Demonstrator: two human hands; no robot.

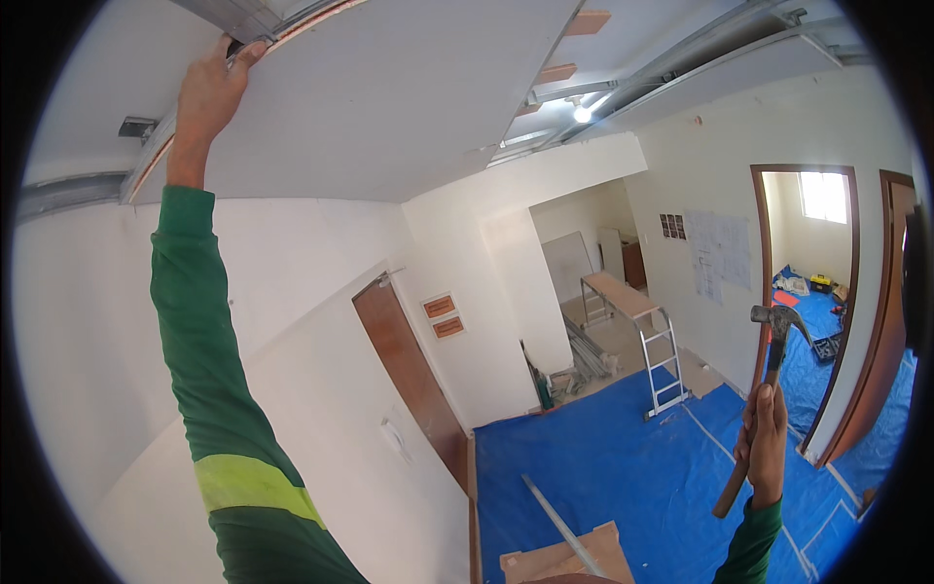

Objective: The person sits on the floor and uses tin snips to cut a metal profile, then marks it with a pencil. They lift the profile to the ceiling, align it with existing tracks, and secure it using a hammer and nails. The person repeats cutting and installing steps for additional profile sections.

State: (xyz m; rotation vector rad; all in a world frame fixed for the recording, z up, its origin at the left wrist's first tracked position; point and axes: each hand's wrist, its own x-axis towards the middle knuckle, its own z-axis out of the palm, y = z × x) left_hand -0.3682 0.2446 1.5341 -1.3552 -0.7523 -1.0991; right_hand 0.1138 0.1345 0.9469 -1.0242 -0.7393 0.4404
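My left hand (211,92) reaches up to the ceiling at the upper left. Its thumb and fingers close round the lower edge of a grey metal ceiling channel (233,14), beside the raw edge of a large grey ceiling board (389,97). A small dark gap shows between thumb and fingers, and part of the grip is hidden. Lower right, my right hand (766,443) is wrapped round the wooden handle of a claw hammer (775,341). The hammer stands head up, its claw pointing right, away from the ceiling. Both arms wear green sleeves.
Blue sheeting (584,438) covers the floor far below. A work platform with ladder legs (623,294) stands ahead. A metal strip (559,521) lies over cardboard (608,550). There is a brown door (409,370) left, a doorway (757,243) right, and a lit bulb (582,113) overhead.
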